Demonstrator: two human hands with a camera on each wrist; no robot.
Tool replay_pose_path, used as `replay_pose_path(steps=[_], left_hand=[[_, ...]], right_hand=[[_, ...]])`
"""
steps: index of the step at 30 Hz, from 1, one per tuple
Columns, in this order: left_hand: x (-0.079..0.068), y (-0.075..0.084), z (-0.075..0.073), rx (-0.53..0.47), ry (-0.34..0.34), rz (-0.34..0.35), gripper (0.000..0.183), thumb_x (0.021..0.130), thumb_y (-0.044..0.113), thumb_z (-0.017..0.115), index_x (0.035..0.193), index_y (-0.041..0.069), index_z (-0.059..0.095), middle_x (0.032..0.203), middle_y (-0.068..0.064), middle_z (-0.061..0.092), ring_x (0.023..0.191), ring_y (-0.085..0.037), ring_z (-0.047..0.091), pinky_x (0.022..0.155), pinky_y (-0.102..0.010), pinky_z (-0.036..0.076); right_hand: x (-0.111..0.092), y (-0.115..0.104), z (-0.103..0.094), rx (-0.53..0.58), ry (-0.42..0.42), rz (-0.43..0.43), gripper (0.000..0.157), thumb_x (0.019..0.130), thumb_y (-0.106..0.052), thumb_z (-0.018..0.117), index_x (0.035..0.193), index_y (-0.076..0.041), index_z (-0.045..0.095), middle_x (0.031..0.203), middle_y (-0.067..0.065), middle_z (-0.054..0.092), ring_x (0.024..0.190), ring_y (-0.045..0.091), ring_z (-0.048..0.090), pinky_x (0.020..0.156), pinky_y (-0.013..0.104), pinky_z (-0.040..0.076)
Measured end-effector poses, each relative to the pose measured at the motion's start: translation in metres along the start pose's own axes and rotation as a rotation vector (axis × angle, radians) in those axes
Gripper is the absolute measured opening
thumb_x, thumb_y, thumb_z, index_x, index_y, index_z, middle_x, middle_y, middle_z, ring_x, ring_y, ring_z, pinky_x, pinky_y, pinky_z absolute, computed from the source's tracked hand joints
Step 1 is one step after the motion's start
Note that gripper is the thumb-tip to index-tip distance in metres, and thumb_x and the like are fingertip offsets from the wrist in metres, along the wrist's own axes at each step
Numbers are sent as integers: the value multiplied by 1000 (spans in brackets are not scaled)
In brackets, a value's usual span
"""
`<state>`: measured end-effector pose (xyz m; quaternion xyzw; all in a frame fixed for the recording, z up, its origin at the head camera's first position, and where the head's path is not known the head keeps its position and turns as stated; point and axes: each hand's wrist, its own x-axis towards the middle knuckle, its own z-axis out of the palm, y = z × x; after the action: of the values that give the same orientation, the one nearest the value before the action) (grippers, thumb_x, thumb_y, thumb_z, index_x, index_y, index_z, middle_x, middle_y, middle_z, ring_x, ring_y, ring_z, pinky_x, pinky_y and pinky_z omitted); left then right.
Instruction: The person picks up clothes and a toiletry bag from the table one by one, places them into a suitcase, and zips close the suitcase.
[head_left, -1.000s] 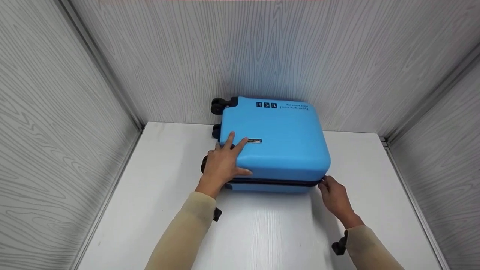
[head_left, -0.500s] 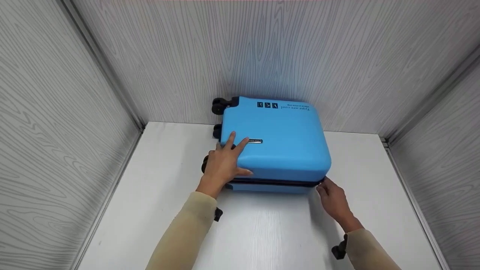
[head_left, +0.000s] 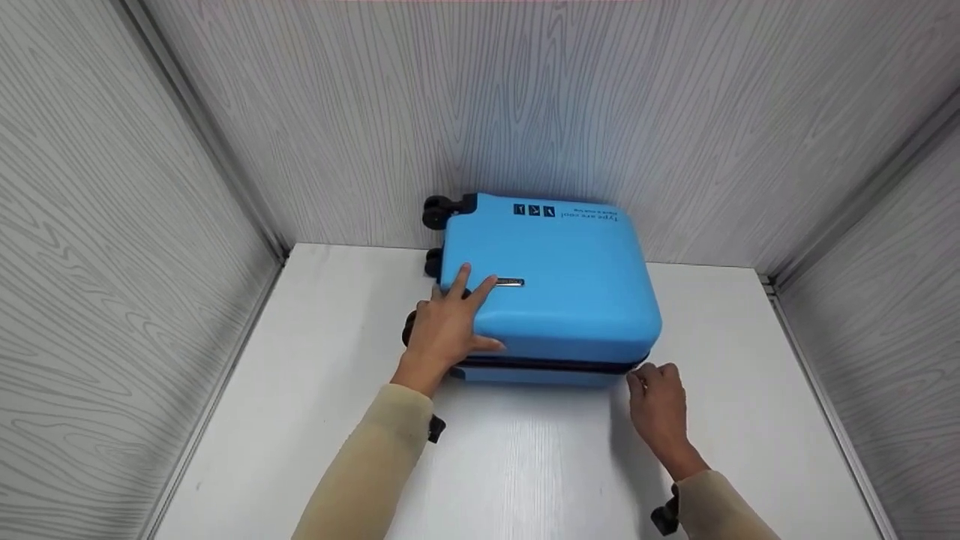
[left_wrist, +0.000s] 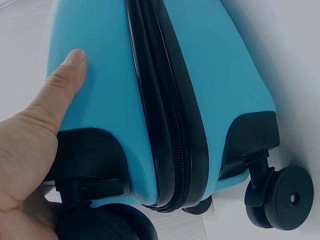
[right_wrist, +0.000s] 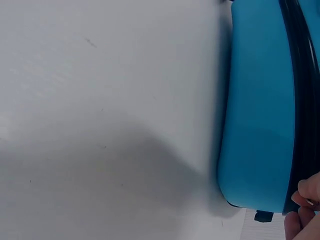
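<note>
ok so nearest the camera are two beige sleeves (head_left: 367,465), each with a small black gadget (head_left: 665,516) strapped at the cuff, over a white tabletop (head_left: 517,465).

right hand (head_left: 660,409) is at the near right corner of the suitcase (head_left: 566,262), right on the black zip seam (head_left: 555,365). thumb and fingertips are together, pinching what looks like a zip pull (right_wrist: 311,203); it's mostly covered by the fingers, so i can't make out its shape.

left hand (head_left: 442,330) sits at the opposite, wheel end. fingers are spread apart and lying on the upper shell, thumb out along the near side above the seam. from the left wrist cam the palm is right by a black corner bracket (left_wrist: 92,160) and its wheel, and you can see the zip teeth (left_wrist: 170,100) running between two glossy black rims.

the suitcase itself is bright blue, lying flat on the tabletop toward the back, wheels (head_left: 435,215) pointing left. there's a little metal nameplate (head_left: 511,283) just past the left fingertips, and farther up, three black icons (head_left: 534,211) plus some upside-down lettering (head_left: 590,216).

behind it all is a grey woodgrain back wall (head_left: 480,90). can't tell if the case touches it.
</note>
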<state>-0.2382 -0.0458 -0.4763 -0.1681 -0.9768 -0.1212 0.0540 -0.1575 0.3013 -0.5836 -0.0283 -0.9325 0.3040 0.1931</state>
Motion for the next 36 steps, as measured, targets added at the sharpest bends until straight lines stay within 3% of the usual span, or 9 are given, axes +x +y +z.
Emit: replay_pose_path(steps=[9, 19, 23, 26, 32, 36], left_hand=[[-1, 0, -1, 25, 13, 0, 117, 71, 77, 81, 167, 38, 29, 176, -11, 22, 139, -62, 48, 94, -68, 54], [-2, 1, -1, 15, -8, -13, 116, 72, 76, 81, 168, 38, 27, 177, -10, 18, 140, -63, 45, 100, -70, 51], [-2, 0, -2, 3, -21, -15, 116, 73, 75, 81, 168, 38, 26, 177, -10, 17, 142, -62, 44, 102, -70, 49], [-2, 0, -3, -8, -35, -20, 116, 75, 74, 81, 169, 38, 25, 178, -9, 14, 146, -62, 37, 106, -71, 46], [-3, 1, -4, 2, -46, -22, 115, 77, 75, 79, 170, 38, 21, 178, -9, 10, 159, -56, 6, 115, -77, 31], [-4, 3, -3, -8, -53, -32, 116, 77, 77, 77, 170, 37, 19, 179, -9, 9, 160, -54, 1, 115, -77, 30]], right_hand=[[-5, -10, 8, 19, 5, -126, 8, 100, -3, 70, 92, -1, 70, 88, 11, 50, 74, 17, 40, 66, 34, 37], [-11, -16, 12, 6, -46, -137, 9, 103, -2, 64, 100, 1, 72, 97, 14, 52, 88, 25, 53, 74, 44, 49], [-14, -17, 11, -1, -69, -116, 13, 105, -4, 63, 109, 1, 74, 98, 13, 54, 87, 23, 53, 72, 41, 48], [-16, -17, 9, -16, -77, -89, 16, 105, -7, 65, 114, 0, 76, 93, 11, 59, 82, 20, 54, 69, 38, 47], [-17, -19, 9, -17, -58, -96, 14, 103, -6, 66, 112, -1, 75, 93, 10, 69, 82, 21, 61, 72, 42, 50], [-17, -20, 11, -24, -42, -105, 7, 101, -4, 67, 102, -1, 73, 89, 9, 65, 80, 20, 57, 70, 41, 48]])
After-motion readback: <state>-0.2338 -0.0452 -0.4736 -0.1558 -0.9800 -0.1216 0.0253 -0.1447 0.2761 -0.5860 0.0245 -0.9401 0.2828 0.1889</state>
